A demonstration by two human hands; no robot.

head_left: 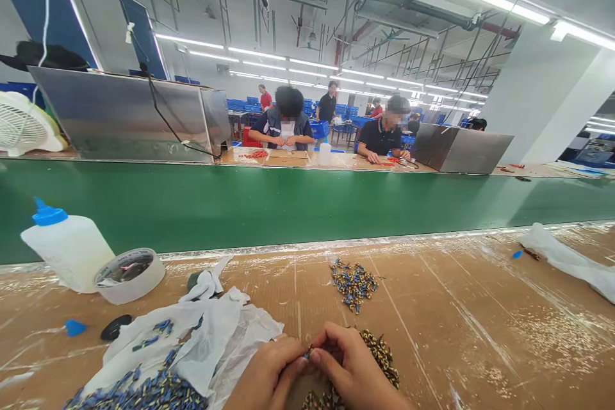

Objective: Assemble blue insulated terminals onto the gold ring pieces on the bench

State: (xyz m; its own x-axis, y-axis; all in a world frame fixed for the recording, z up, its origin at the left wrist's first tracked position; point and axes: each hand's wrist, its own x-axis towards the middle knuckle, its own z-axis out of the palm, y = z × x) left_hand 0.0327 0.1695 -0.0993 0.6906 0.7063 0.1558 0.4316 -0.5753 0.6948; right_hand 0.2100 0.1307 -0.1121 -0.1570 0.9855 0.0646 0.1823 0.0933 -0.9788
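Observation:
At the near edge of the table, my left hand (270,371) and my right hand (350,366) meet with fingertips pinched together. Between them is a small blue piece (307,353), mostly covered by the fingers. Beside and under my right hand lies a pile of small dark and brass-coloured parts (382,355). A smaller heap of blue and brass-coloured parts (353,285) is farther out. To the left, many small blue and yellow pieces (137,391) lie in and around a crumpled white plastic bag (211,339).
A squeeze bottle (72,250) with a blue cap and a roll of tape (129,275) stand at left. Pale bits (552,339) are scattered at right, near a clear plastic sheet (571,262). Beyond a green belt (288,205), a person (288,118) and another person (389,131) work.

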